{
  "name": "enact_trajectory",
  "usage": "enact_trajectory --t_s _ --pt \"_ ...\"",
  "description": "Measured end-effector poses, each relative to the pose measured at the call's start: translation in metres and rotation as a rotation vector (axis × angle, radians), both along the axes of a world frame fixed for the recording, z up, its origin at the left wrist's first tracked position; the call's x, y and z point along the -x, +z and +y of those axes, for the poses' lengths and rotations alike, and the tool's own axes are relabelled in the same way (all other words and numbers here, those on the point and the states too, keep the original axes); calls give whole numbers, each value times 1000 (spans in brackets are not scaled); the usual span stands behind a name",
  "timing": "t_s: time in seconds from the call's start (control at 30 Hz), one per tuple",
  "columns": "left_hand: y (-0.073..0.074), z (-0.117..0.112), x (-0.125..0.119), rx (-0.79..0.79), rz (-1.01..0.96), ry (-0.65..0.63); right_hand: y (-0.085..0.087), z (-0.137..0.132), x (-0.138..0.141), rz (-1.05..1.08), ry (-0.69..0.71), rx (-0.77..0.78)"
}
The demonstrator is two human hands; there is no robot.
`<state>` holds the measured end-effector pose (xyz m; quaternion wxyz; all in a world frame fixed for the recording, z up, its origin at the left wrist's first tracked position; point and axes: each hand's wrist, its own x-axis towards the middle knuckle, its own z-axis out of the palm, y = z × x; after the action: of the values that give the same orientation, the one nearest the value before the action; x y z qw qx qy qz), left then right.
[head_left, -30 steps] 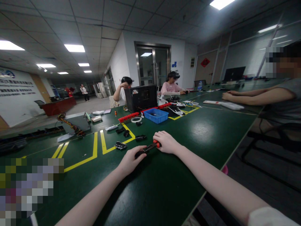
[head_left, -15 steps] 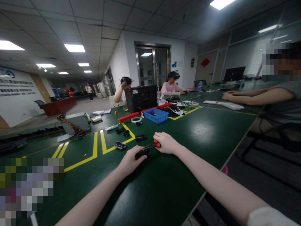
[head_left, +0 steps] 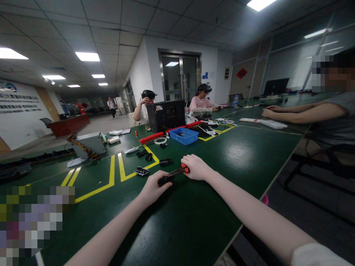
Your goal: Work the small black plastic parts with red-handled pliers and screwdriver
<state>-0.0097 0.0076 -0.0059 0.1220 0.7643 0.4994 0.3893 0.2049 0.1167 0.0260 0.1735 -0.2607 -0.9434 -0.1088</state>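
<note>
My left hand [head_left: 152,187] is closed around a small black plastic part [head_left: 165,179], gripping it between thumb and fingers. In my right hand [head_left: 197,168] are pliers [head_left: 176,171] with red handles, the fingers wrapped over the grips. The pliers' dark jaws reach left to the black part; whether they bite on it cannot be made out. Just beyond my hands lies another black piece [head_left: 165,162]. A black piece with light markings [head_left: 142,171] rests further left, near more small black pieces [head_left: 149,157].
A blue bin [head_left: 183,139] stands ahead, before red plastic strips [head_left: 152,138] and a black computer case [head_left: 166,116]. A metal box with cables [head_left: 90,146] sits at left. Yellow tape marks the green table [head_left: 222,184]. Other people sit across and at right.
My left hand and the black part have shifted very slightly left, the part turning a little. My right hand keeps its hold on the pliers. A distant person has walked rightward.
</note>
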Motion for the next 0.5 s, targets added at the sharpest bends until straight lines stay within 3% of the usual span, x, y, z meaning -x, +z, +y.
enact_trajectory --t_s 0.5 --pt "0 0 0 3 -19 12 -4 0 1 -35 -23 19"
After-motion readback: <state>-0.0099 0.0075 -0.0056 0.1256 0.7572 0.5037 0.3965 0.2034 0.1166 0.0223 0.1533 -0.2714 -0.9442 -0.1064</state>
